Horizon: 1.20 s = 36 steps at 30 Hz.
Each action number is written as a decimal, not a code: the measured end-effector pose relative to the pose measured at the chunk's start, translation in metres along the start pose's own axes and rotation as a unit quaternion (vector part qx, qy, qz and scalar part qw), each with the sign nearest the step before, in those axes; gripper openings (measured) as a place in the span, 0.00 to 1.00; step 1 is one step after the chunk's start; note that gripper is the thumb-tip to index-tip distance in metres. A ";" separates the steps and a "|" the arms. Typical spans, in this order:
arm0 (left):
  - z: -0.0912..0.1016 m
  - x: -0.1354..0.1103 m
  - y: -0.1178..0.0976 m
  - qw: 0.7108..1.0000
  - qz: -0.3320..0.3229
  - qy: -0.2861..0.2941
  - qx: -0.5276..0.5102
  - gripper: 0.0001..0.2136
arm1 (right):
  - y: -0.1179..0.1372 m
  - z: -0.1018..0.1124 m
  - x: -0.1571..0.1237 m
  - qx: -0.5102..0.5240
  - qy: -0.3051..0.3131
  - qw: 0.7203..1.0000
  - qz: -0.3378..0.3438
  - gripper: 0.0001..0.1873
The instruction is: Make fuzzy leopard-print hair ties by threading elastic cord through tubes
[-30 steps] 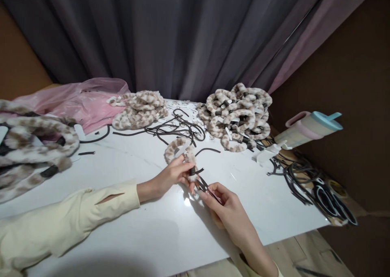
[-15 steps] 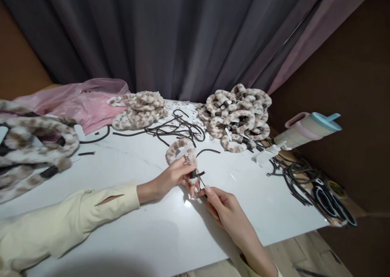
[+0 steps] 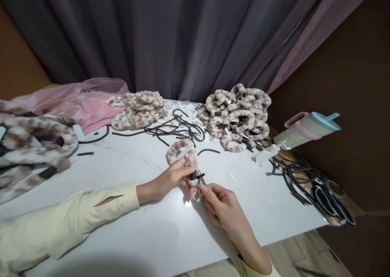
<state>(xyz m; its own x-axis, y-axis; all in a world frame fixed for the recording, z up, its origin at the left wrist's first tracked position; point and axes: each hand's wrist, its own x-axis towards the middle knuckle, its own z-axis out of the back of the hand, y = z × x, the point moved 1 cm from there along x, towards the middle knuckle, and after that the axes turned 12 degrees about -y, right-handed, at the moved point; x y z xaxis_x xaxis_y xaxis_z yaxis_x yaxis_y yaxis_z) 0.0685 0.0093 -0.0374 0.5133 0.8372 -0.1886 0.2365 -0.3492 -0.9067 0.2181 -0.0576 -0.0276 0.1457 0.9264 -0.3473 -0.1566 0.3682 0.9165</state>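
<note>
My left hand (image 3: 170, 179) is closed on a furry ring (image 3: 176, 150), cream with brown spots, held just above the white table. A white tag (image 3: 185, 150) lies across the ring. Black cord (image 3: 193, 174) is wrapped round its near end, and a short cord end sticks out to the right. My right hand (image 3: 224, 206) is closed in a pinch at that wrapped end, thumb against fingers, on a thin dark piece (image 3: 201, 179). Whether that piece is cord or a slim tool is too small to tell. My left fingers partly hide the ring's lower part.
Piles of similar furry rings lie at the left (image 3: 39, 143), back (image 3: 141, 110) and right (image 3: 240, 114). Loose black cords (image 3: 183, 128) are strewn mid-table. A pink plastic bag (image 3: 88, 98) is behind. A tumbler (image 3: 304, 128), more cords and scissors (image 3: 326, 200) sit at the right edge.
My right hand has shifted slightly up towards the wrapped end, with its fingers closer to the ring. The left hand still holds the ring in nearly the same spot.
</note>
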 end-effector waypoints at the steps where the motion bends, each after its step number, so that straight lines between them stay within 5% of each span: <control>1: 0.000 0.000 0.000 1.000 0.000 0.001 0.000 0.11 | 0.000 0.000 0.000 0.006 0.003 1.000 -0.005 0.26; 36: 0.004 0.002 -0.001 1.000 -0.002 0.009 -0.004 0.10 | -0.001 0.002 -0.003 0.064 0.006 0.997 -0.043 0.29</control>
<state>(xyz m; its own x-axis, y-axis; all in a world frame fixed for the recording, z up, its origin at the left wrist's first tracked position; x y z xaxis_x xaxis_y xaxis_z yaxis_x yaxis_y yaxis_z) 0.0662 0.0131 -0.0385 0.5263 0.8315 -0.1775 0.2457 -0.3486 -0.9045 0.2202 -0.0612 -0.0272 0.1406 0.8935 -0.4265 -0.0185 0.4331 0.9012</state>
